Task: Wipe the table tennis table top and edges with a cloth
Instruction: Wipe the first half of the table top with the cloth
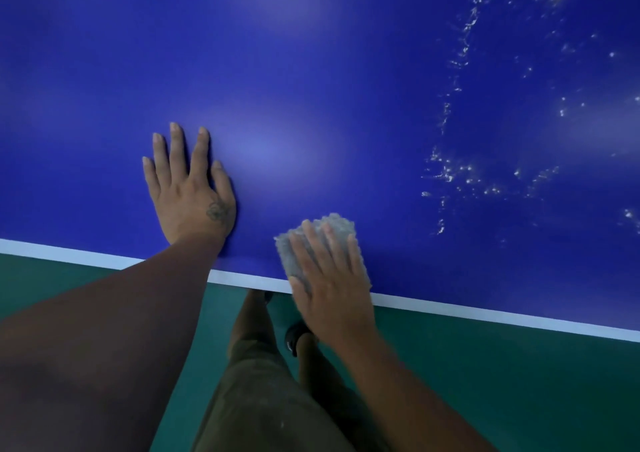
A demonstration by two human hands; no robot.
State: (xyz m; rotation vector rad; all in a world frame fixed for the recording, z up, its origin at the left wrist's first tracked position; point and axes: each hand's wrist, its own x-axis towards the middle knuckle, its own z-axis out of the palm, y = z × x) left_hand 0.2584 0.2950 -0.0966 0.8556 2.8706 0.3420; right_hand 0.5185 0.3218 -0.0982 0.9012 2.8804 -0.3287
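Head view: right hand (332, 292) presses fuzzy grey cloth (338, 225) flat-fingered on glossy blue table (311, 70); left hand (190, 192) lies flat.

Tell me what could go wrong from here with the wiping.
The grey cloth lies at the white edge line under the flat right hand, not gripped; it might slide off the edge. The droplets to its right could be missed. The left hand, flat on the blue table top, may leave prints.
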